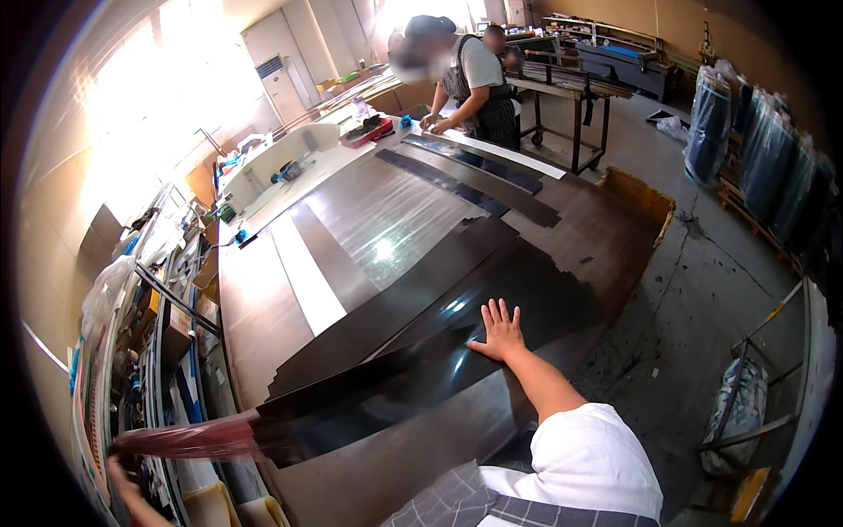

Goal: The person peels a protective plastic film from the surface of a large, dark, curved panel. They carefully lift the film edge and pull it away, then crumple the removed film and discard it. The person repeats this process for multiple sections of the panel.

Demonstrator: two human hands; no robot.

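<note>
My right hand (500,333) lies flat with fingers spread on a glossy black sheet (536,294) at the near side of the large table. At the far lower left, my left hand (120,474) is closed on the end of a reddish see-through film (198,437), its fingers partly hidden and blurred. The film is drawn out taut to the left and meets the sheet's near left part, which rises off the table. Beneath and beyond lies another dark sheet (386,307) with ragged ends.
Dark strips (443,182) and a white strip (307,277) lie farther up the brown tabletop (250,307). A co-worker (479,83) in a striped apron bends over the far end. Crowded shelving (162,351) flanks the left; wrapped rolls (707,123) stand at right.
</note>
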